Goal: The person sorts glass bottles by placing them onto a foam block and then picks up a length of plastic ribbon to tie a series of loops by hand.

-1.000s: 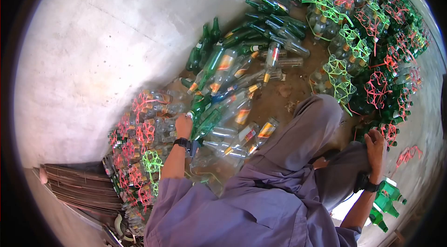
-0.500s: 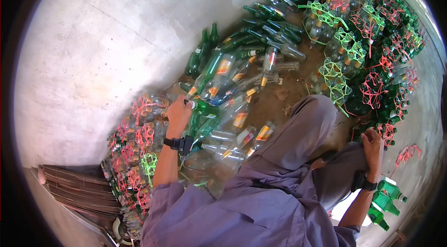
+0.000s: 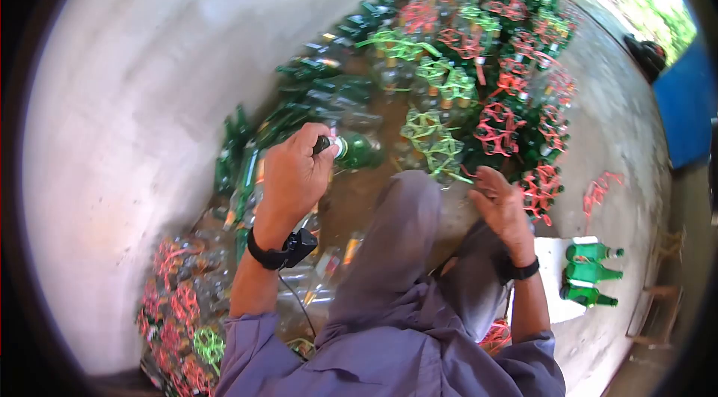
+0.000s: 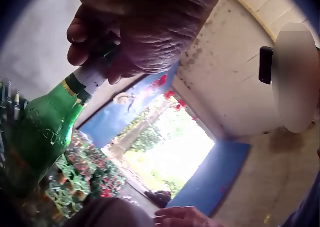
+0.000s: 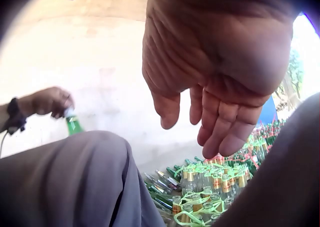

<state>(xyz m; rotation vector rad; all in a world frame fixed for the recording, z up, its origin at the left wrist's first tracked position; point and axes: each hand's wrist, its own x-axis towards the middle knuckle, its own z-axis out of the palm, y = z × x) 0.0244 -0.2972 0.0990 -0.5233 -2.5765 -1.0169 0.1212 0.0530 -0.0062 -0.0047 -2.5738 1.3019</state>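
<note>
My left hand (image 3: 293,172) grips a green bottle (image 3: 357,151) by its neck, holding it above the loose bottles, its base pointing right. In the left wrist view the fingers wrap the neck of the same bottle (image 4: 42,132), whose body hangs down to the left. My right hand (image 3: 502,206) is over the right knee with relaxed fingers and nothing in it. The right wrist view shows that hand (image 5: 215,66) palm in view, fingers hanging down, with the bottle and left hand (image 5: 50,101) off to the left.
Loose bottles (image 3: 344,90) lie along the wall. Bundles tied with green strips (image 3: 434,142) and red strips (image 3: 499,127) stand ahead and right; more tied bundles (image 3: 176,307) are at lower left. Several green bottles (image 3: 591,273) lie on a white sheet (image 3: 546,285) at right.
The left hand has lifted the green bottle off the pile and carried it up and rightward relative to the pile. The view has swung right. The right hand has come off the right leg, fingers looser.
</note>
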